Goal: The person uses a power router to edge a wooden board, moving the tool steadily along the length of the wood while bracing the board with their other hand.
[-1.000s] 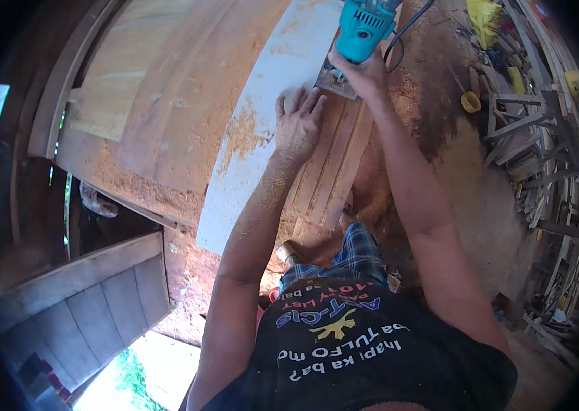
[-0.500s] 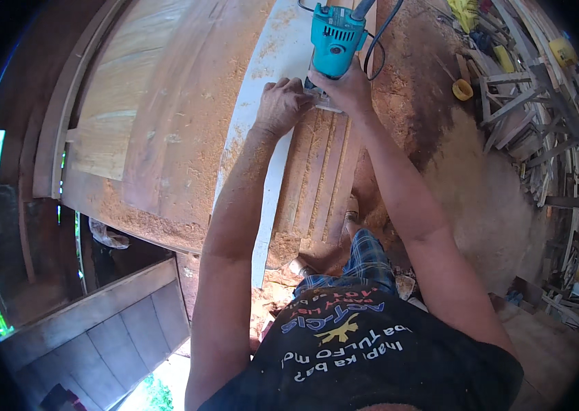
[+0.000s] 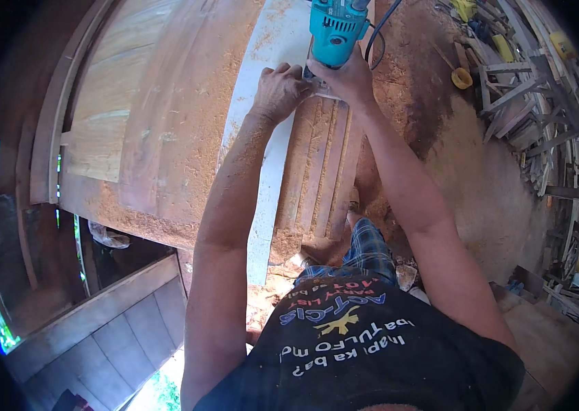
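Note:
A teal electric router (image 3: 335, 34) with a dark cord stands on a brown wooden board (image 3: 303, 164) at the far end of my reach. Several long parallel grooves run down that board toward me. My right hand (image 3: 348, 81) is wrapped round the lower part of the router body. On the other side, my left hand (image 3: 280, 91) has its fingers curled at the clear base plate. The cutting bit is hidden by the base and my fingers. Sawdust lies along the grooves.
Left of the grooved board lies a long white strip (image 3: 272, 171) on the sawdust-covered wooden table (image 3: 187, 171). A yellow container (image 3: 461, 78) sits on the floor to the right, near a heap of scrap wood (image 3: 543, 103). A panelled wooden piece (image 3: 108, 335) stands at lower left.
The router and both my hands have shifted slightly farther away, toward the top of the view. My grip looks the same.

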Available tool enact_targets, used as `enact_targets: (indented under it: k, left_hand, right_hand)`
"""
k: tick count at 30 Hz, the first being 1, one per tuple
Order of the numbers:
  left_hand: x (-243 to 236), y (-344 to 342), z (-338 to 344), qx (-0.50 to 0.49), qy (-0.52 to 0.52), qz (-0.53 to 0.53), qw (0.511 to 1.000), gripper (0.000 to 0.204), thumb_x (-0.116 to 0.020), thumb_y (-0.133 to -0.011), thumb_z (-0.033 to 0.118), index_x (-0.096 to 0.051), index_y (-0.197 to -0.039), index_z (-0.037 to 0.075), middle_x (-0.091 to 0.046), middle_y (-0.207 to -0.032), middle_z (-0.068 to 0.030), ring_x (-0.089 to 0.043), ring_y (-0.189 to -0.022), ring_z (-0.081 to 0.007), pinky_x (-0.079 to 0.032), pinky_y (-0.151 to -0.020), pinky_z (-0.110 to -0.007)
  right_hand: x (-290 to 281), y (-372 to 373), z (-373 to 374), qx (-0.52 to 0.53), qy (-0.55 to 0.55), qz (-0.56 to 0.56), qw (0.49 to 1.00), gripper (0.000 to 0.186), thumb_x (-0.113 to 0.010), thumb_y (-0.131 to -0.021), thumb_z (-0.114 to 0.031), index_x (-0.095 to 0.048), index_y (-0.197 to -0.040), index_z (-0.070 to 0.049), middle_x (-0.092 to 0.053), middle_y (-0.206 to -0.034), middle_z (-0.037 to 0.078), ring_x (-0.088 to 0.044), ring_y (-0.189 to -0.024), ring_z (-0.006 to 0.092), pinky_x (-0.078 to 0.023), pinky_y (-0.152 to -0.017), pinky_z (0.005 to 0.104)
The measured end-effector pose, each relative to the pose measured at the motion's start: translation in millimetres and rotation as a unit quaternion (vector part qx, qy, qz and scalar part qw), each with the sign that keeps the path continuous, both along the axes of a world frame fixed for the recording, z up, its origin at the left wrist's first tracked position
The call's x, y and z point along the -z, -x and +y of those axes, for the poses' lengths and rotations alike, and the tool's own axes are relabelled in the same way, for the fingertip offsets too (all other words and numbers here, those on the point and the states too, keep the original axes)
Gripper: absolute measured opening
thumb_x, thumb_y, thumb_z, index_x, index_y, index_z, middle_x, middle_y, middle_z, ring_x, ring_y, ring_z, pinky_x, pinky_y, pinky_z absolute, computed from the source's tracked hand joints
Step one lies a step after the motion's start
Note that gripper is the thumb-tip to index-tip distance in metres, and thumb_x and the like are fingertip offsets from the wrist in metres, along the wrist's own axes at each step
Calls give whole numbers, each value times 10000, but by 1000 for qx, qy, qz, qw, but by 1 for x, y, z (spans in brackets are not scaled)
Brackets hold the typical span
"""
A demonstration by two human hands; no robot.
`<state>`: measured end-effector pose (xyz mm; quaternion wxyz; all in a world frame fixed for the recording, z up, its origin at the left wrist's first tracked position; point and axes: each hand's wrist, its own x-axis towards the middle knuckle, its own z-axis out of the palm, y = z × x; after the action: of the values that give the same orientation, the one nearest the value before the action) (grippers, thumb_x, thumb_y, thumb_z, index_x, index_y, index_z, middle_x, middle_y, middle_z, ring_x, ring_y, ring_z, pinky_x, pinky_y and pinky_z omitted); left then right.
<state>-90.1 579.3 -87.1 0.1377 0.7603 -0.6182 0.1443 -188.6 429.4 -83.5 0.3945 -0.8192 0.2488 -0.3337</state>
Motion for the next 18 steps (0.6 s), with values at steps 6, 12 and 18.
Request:
enact_targets:
  k: [6, 12, 18]
  left_hand:
    - [5, -9, -1, -2, 7, 5, 1000, 163, -625, -839, 409, -742, -911, 322, -596, -881, 25, -574, -880, -193, -461, -721, -390]
    - [4, -13, -12, -3, 4, 6, 1000, 178, -612, -848, 424, -743, -920, 327, -605, -881, 32, -574, -878, -191, -460, -733, -390]
    - [3, -16, -16, -13, -5, 15, 1000, 173, -614, -852, 425, -741, -917, 328, -622, -901, 37, -578, -873, -192, -464, -743, -398]
  right_hand:
    - [-7, -4, 5, 11, -4, 10, 1000, 784, -791, -621, -550, -518, -1144, -34, -685, -988, 146, -687, -928, 316, -537, -815, 412]
    - [4, -9, -12, 11, 42, 22, 999, 701, -826, -687, -454, -515, -1150, -29, -681, -1008, 110, -681, -922, 242, -536, -805, 370]
    - [3, -15, -18, -4, 24, 1, 1000, 829, -783, -618, -584, -500, -1160, -23, -676, -1011, 166, -687, -926, 324, -546, -800, 419]
